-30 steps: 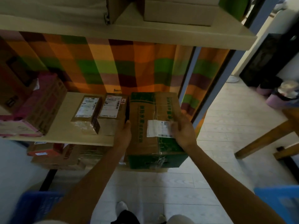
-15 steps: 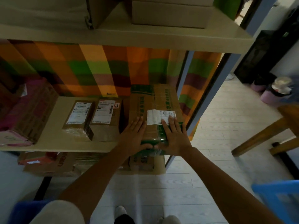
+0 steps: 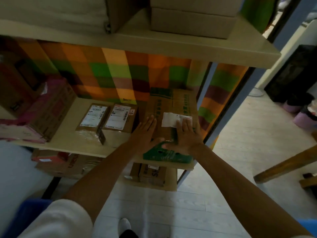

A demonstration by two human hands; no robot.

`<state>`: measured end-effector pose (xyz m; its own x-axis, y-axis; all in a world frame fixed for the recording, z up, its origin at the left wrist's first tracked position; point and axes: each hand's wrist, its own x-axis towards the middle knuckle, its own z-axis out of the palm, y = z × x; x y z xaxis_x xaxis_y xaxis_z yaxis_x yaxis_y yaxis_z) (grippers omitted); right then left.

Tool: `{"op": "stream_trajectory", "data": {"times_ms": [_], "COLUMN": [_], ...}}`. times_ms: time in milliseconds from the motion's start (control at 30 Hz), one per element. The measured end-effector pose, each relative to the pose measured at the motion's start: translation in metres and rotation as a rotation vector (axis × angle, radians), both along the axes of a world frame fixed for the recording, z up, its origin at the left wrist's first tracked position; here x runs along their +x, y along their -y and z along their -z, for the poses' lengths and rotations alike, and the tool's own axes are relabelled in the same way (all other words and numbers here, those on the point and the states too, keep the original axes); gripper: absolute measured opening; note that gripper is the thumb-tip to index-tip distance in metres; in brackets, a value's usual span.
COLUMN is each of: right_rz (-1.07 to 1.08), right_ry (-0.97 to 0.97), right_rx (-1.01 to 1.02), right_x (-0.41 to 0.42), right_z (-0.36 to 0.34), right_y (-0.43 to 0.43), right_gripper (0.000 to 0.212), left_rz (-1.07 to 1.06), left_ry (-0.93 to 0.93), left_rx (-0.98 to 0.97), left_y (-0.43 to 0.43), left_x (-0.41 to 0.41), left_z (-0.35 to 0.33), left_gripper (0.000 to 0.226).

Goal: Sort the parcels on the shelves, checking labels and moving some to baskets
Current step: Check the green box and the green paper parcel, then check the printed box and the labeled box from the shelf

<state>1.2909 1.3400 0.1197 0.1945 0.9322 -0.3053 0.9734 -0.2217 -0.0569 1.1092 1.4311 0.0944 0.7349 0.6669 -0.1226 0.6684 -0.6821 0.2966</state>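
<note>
Both hands lay flat on the brown cardboard parcel with green printed ends [image 3: 171, 103], neither one gripping it. The left hand [image 3: 145, 133] rested palm-down on the parcel's left part, its fingers straight and slightly spread and pointing toward the back of the shelf, its thumb stretched out to the right over the green front end. The right hand [image 3: 186, 134] pressed palm-down just beside it, fingers likewise straight and fanned, with their tips overlapping the lower right corner of the white shipping label [image 3: 169, 119] stuck to the parcel's top.

The parcel sat at the right end of the pale wooden middle shelf [image 3: 68, 140], lengthwise from front to back, its green front end near the shelf's front edge and its right side close to the blue-grey upright post [image 3: 204, 93]. To its left stood two small brown labelled parcels [image 3: 121, 117] side by side, the nearer one just beside the large parcel. Farther left lay a pink and brown carton [image 3: 48, 109]. A checked orange and green curtain [image 3: 111, 73] hung behind the shelf. A blue plastic basket [image 3: 25, 213] showed at the lower left, on the floor.
</note>
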Motion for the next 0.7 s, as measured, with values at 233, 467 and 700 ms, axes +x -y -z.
{"op": "stream_trajectory", "data": {"times_ms": [233,467,700], "right_rz": [-0.108,-0.219,-0.157], "right_ry": [-0.288,-0.688,-0.895], "right_rx": [0.194,-0.067,-0.13], "right_x": [-0.089,-0.211,-0.343], "right_z": [-0.029,-0.059,-0.083], "right_y": [-0.036,-0.042,-0.074], "right_gripper": [0.122,0.075,0.087], "left_rz": [-0.338,-0.77,-0.867], "left_ry": [0.248,0.596,0.734], "left_rx": [-0.073,-0.169,-0.102], "left_y": [0.022,0.061,0.068], "left_x": [-0.098,-0.216,-0.355], "left_z": [-0.031,-0.05,-0.087], "left_gripper": [0.076,0.062,0.038]}}
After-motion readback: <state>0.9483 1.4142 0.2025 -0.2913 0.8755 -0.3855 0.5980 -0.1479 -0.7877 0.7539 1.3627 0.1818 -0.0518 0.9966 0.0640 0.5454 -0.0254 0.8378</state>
